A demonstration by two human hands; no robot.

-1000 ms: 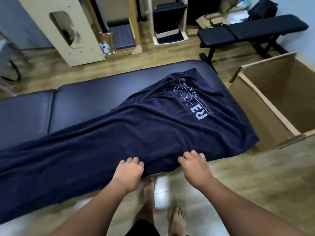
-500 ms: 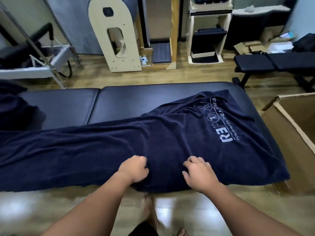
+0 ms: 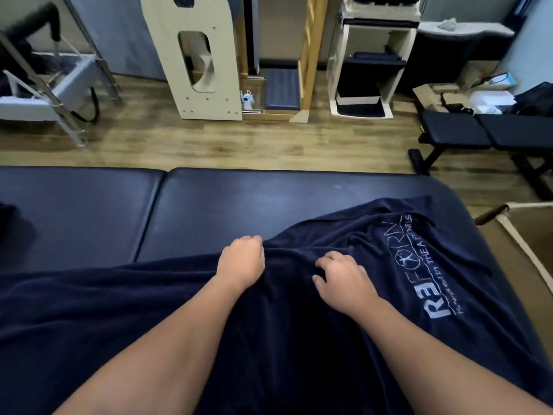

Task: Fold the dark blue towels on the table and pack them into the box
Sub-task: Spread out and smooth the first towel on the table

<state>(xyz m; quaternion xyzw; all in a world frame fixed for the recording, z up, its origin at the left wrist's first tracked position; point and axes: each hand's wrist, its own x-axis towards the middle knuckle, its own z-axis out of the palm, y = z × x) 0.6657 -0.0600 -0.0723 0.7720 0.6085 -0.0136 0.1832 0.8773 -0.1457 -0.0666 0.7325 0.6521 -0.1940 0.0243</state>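
A long dark blue towel (image 3: 299, 339) with a pale printed logo near its right end lies across the padded dark table (image 3: 209, 211). My left hand (image 3: 242, 262) is closed on a bunched fold at the towel's far edge, near the table's middle. My right hand (image 3: 341, 280) rests just right of it with curled fingers gripping the cloth. The open cardboard box (image 3: 520, 235) stands on the floor past the table's right end, only its near corner and rim showing. A dark heap (image 3: 9, 217), perhaps more towel, lies at the table's far left.
Wooden floor runs behind the table. A black workout bench (image 3: 484, 133) stands at the right, near the box. Wooden exercise equipment (image 3: 194, 58), a white shelf unit (image 3: 368, 70) and a metal frame (image 3: 51, 85) line the back.
Both hands have carried the towel's near edge up and away from me, across the towel toward the table's middle. My view has moved closer over the table; the box has slid to the frame's edge.
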